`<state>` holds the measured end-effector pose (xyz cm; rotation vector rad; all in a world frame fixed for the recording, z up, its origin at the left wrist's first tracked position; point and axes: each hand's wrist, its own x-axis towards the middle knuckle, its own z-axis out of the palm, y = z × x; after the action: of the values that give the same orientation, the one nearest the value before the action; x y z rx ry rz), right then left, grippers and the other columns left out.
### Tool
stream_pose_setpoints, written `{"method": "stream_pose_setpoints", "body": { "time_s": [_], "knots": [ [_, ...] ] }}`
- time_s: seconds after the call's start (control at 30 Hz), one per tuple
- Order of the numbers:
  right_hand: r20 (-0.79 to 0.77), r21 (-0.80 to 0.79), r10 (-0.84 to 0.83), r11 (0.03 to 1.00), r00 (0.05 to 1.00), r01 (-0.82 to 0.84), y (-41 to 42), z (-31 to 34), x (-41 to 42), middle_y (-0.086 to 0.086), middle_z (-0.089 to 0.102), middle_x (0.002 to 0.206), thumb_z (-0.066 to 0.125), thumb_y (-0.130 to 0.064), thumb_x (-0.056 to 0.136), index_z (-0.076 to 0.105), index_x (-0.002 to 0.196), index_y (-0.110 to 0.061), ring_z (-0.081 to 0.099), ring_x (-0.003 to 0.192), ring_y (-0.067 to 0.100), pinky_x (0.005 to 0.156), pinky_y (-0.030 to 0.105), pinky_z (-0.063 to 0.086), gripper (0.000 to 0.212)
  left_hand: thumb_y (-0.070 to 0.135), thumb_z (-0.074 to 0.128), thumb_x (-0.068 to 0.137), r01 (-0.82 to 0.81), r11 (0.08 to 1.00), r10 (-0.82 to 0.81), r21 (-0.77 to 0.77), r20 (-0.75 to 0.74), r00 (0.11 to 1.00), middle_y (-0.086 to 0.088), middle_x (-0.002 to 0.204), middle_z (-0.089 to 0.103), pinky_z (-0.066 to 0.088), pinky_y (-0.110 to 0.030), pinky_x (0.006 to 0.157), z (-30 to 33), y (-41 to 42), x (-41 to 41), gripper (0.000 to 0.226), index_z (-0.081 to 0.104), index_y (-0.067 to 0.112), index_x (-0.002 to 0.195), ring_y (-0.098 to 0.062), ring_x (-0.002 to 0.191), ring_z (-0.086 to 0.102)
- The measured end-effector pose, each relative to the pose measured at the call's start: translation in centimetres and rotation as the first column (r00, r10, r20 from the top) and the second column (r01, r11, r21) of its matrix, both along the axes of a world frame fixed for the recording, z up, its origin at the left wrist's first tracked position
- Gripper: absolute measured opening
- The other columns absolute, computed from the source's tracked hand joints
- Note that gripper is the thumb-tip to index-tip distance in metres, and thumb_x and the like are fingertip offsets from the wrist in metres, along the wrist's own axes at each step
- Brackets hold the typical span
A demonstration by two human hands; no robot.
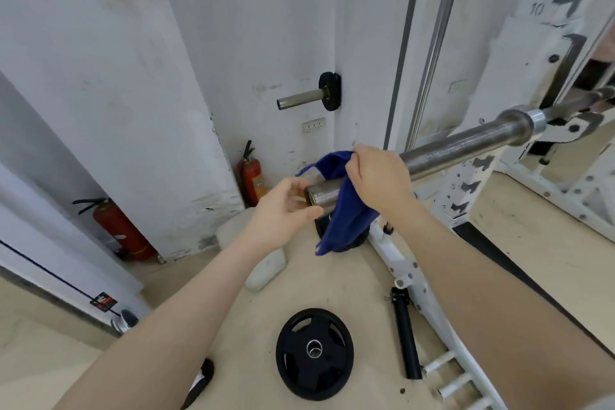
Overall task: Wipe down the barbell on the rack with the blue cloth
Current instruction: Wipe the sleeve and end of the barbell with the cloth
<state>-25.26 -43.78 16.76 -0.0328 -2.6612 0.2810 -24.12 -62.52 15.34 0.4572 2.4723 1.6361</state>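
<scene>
Both hands work at the near end of the barbell (462,143), apart from each other on either side of its sleeve tip. The right hand (379,176) sits over the top of the sleeve with fingers curled, pinching the upper edge of the blue cloth (342,206) against the steel. From that grip the cloth drapes over the sleeve and hangs down below it, its lower corner dangling free above the floor (349,280). The left hand (283,206) is at the bar's end face, fingers loosely curved around the tip and touching it near the thumb; whether it truly grips the steel I cannot tell.

The barbell runs from the hands up toward the right edge, where its collar meets the hook of the white rack (466,190). A steel guide rod (442,20) rises beside the rack upright.

On the floor, a black weight plate (314,353) lies flat near the bottom edge, between the two forearms. Just right of it, a black tube (406,336) lies against the rack's base. A pale block (269,270) rests under the left forearm. Two red fire extinguishers stand by the wall: one (121,230) at the left, another (253,176) in the corner behind the cloth. A storage peg (303,98) with a small black plate sticks out of the wall above
</scene>
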Motion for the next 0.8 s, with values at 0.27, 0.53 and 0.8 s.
{"method": "stream_pose_setpoints", "body": {
  "time_s": [0.27,0.53,0.8],
  "knots": [
    [-0.151,-0.049,-0.001,0.999,0.989,-0.007,-6.1,-1.7,2.7,0.008,0.061,0.070,0.051,-0.027,0.089,0.057,0.076,-0.008,0.058,0.067,0.024,0.071,0.038,0.046,0.024,0.013,0.066,0.080,-0.017,0.999,0.013,-0.037,-0.109,0.994,0.002,0.106,0.063,0.049,-0.034,0.088,-0.2,0.6,0.5,0.035,0.052,0.016,0.113,-0.016,0.099,0.061],
    [-0.049,-0.043,-0.062,0.997,0.997,0.060,-0.1,-0.7,0.9,0.010,0.063,0.090,0.036,-0.033,0.099,0.053,0.094,-0.008,0.058,0.087,0.030,0.085,0.039,0.038,0.030,0.021,0.064,0.084,-0.061,0.994,0.047,-0.087,-0.153,0.987,0.004,0.113,0.060,0.048,-0.035,0.092,-0.2,0.8,1.3,0.041,0.049,0.019,0.122,-0.015,0.101,0.059],
    [-0.099,0.039,-0.008,0.999,0.995,0.011,-0.1,-0.9,1.0,0.004,0.059,0.081,0.034,-0.030,0.099,0.055,0.090,-0.013,0.059,0.077,0.026,0.078,0.037,0.041,0.028,0.025,0.067,0.079,-0.135,0.991,0.134,-0.006,-0.023,0.991,-0.001,0.112,0.063,0.046,-0.038,0.094,-0.2,1.3,1.3,0.038,0.055,0.019,0.114,-0.018,0.102,0.059]
  ]
}}
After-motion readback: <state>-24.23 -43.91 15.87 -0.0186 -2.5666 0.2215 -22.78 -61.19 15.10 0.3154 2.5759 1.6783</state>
